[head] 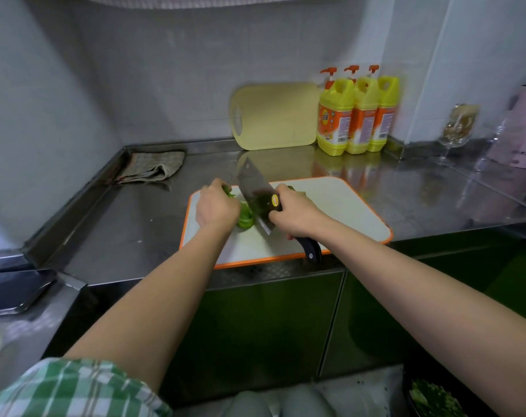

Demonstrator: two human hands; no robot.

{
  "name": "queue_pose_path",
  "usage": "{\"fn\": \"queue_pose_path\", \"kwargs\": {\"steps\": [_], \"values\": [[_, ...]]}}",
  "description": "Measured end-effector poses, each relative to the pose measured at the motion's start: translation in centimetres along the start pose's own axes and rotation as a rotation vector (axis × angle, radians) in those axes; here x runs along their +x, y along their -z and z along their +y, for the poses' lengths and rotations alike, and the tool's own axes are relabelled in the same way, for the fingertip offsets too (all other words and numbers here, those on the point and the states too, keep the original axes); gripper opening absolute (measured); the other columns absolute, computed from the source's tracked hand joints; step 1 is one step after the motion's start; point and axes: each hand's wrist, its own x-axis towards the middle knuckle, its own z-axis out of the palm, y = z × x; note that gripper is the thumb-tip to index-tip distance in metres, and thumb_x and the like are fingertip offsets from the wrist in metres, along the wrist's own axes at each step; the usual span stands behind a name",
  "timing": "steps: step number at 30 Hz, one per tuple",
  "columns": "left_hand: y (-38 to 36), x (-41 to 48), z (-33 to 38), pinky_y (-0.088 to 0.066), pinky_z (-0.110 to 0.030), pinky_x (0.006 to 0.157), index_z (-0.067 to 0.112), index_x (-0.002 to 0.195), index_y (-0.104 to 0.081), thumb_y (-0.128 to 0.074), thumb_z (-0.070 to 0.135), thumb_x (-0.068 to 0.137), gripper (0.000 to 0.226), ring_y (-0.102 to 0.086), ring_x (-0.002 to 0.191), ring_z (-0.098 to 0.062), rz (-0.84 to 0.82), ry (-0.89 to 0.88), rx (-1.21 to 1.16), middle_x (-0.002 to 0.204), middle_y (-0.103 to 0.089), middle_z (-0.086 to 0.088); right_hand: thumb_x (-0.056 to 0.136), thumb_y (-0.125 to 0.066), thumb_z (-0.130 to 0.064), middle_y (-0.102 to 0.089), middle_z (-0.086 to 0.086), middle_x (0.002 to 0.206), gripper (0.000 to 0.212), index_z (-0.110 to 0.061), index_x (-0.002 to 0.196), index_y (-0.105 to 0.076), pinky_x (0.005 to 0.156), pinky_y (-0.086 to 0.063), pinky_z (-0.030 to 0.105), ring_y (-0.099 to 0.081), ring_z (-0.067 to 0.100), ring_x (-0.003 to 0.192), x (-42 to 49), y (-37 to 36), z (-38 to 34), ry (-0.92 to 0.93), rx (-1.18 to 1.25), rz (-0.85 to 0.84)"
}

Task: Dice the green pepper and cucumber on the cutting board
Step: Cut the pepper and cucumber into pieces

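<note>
cutting board (340, 212): white rectangular plastic board with an orange rim, at the front edge of the steel counter (120, 224); i see no diced heap on its bare face.
cleaver (252, 188): broad steel blade with a black handle, tilted over the board, edge just beside the pepper.
right hand (295, 212): wrapped round the cleaver's handle, close to the blade.
left hand (216, 209): fingers curled over the pepper, pinning it down.
green pepper (245, 219): bright, glossy, in big curved pieces on the board's left part; i'd say dicing has barely begun.
dark green scrap (298, 192): peeks past the right hand, maybe the cucumber; cannot tell. that one looks left to do.
</note>
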Motion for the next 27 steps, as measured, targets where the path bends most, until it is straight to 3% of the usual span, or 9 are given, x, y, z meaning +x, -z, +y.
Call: {"fn": "queue_pose_path", "kwargs": {"steps": [4, 8, 10, 13, 20, 27], "values": [[0.1, -0.2, 0.3, -0.047, -0.031, 0.082, 0.012, 0.119, -0.055, -0.059, 0.021, 0.086, 0.035, -0.061, 0.105, -0.034, -0.056, 0.037, -0.086, 0.117, -0.062, -0.012, 0.089, -0.048, -0.010, -0.052, 0.008, 0.086, 0.018, -0.009, 0.105, -0.041, 0.052, -0.055, 0.038, -0.058, 0.025, 0.059, -0.3, -0.5, -0.4, 0.010, -0.073, 0.018], [0.6, -0.4, 0.7, -0.057, -0.039, 0.077, 0.004, 0.107, -0.061, -0.069, 0.038, 0.078, 0.046, -0.064, 0.064, -0.026, -0.128, 0.081, -0.170, 0.094, -0.069, -0.010, 0.089, -0.050, -0.013, -0.054, 0.009, 0.086, 0.020, -0.010, 0.106, -0.041, 0.059, -0.049, 0.039, -0.054, 0.028, 0.068, -0.3, -0.4, -0.6, 0.034, -0.188, 0.016], [0.7, -0.4, 0.6, -0.058, -0.037, 0.073, 0.003, 0.099, -0.067, -0.071, 0.037, 0.078, 0.040, -0.062, 0.056, -0.024, -0.144, 0.078, -0.221, 0.085, -0.071, -0.010, 0.090, -0.051, -0.016, -0.053, 0.010, 0.090, 0.021, -0.011, 0.106, -0.039, 0.061, -0.042, 0.037, -0.050, 0.030, 0.076, -0.3, -0.4, -0.6, 0.063, -0.242, 0.034], [0.7, -0.3, 0.4, -0.059, -0.041, 0.078, 0.003, 0.088, -0.071, -0.073, 0.029, 0.079, 0.028, -0.070, 0.066, -0.027, -0.171, 0.104, -0.337, 0.076, -0.071, -0.011, 0.091, -0.051, -0.018, -0.046, 0.007, 0.088, 0.025, -0.010, 0.113, -0.040, 0.063, -0.036, 0.035, -0.044, 0.030, 0.079, -0.5, -0.2, -0.7, 0.090, -0.318, 0.037], [0.6, -0.5, 0.7, -0.060, -0.040, 0.080, 0.005, 0.087, -0.071, -0.073, 0.019, 0.081, 0.016, -0.072, 0.064, -0.026, -0.208, 0.149, -0.481, 0.070, -0.071, -0.007, 0.093, -0.050, -0.018, -0.046, 0.007, 0.089, 0.030, -0.009, 0.119, -0.040, 0.063, -0.036, 0.035, -0.045, 0.029, 0.082, -0.6, 0.0, -1.2, 0.088, -0.393, -0.016], [0.6, -0.3, 0.5, -0.060, -0.041, 0.080, 0.007, 0.083, -0.069, -0.073, 0.018, 0.083, 0.012, -0.072, 0.065, -0.026, -0.222, 0.144, -0.499, 0.071, -0.070, -0.007, 0.094, -0.047, -0.016, -0.042, 0.002, 0.074, 0.027, -0.010, 0.117, -0.036, 0.047, -0.032, 0.032, -0.046, 0.021, 0.062, -0.2, 0.1, -1.3, 0.067, -0.391, -0.082]]}}
